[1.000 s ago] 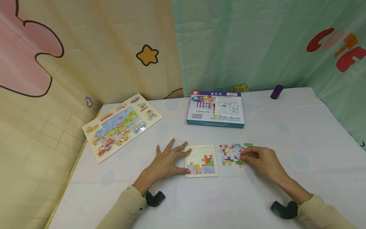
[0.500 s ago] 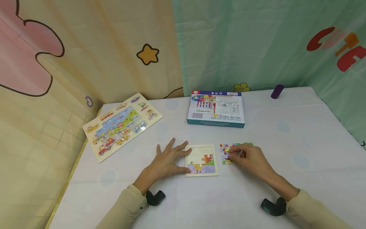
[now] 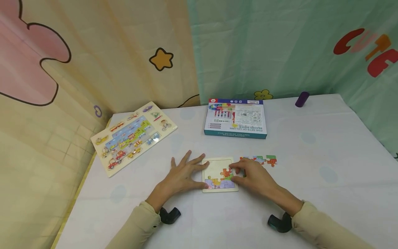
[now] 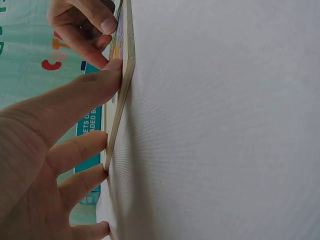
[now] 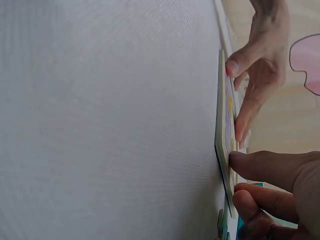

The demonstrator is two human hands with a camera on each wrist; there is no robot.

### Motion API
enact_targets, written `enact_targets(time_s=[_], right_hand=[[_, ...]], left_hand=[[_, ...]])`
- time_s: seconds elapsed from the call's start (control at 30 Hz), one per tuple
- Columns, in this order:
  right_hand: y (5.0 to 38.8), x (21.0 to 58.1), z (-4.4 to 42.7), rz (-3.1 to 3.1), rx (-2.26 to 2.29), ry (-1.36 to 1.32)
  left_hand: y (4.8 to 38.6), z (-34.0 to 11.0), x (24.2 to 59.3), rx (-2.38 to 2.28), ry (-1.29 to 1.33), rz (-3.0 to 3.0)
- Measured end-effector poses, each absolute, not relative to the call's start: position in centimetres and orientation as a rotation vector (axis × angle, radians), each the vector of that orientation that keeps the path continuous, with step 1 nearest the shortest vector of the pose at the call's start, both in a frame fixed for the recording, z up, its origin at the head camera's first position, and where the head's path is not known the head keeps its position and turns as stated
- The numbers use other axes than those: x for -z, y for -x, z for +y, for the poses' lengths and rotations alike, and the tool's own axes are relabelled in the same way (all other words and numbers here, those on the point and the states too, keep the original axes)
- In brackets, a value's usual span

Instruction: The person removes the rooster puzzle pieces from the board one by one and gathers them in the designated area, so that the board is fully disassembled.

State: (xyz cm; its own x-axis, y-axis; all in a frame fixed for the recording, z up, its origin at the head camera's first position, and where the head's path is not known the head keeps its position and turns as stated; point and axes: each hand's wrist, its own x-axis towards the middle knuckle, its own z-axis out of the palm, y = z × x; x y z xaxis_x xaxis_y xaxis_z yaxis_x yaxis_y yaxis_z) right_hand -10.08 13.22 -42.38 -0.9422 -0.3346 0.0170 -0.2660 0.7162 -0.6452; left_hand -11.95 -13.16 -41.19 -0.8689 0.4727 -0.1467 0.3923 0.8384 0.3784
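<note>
A small wooden puzzle tray (image 3: 220, 192) lies flat, its lower and right parts filled with jigsaw pieces and its upper left bare. My left hand (image 3: 181, 173) spreads over the tray's left side. Its thumb rests on the near left corner and straight fingertips touch the left and far edges, as the left wrist view also shows. My right hand (image 3: 256, 176) is at the tray's right edge, thumb and forefinger apart on its rim and pieces, other fingers bent. Whether a piece is between them is hidden. Loose jigsaw pieces (image 3: 271, 160) lie beyond the right hand, which partly covers them.
A flat box (image 3: 235, 119) with printed sides lies behind the tray. At the back left lies a larger wooden picture puzzle (image 3: 133, 138) with vehicles. A purple cylinder (image 3: 302, 99) stands near the table's far edge, before the hanging curtain (image 3: 267, 48).
My right hand has moved left from the loose pieces to the tray's right edge, uncovering an orange and green piece. The left hand has stayed on the tray.
</note>
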Motion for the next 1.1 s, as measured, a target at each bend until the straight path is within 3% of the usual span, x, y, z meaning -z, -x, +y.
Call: enact_targets(time_s=[1.1], right_hand=[[10.11, 42.34, 12.69, 2.808, 1.131, 0.426]], left_hand=[[11.91, -13.13, 41.19, -0.503, -0.651, 2.782]])
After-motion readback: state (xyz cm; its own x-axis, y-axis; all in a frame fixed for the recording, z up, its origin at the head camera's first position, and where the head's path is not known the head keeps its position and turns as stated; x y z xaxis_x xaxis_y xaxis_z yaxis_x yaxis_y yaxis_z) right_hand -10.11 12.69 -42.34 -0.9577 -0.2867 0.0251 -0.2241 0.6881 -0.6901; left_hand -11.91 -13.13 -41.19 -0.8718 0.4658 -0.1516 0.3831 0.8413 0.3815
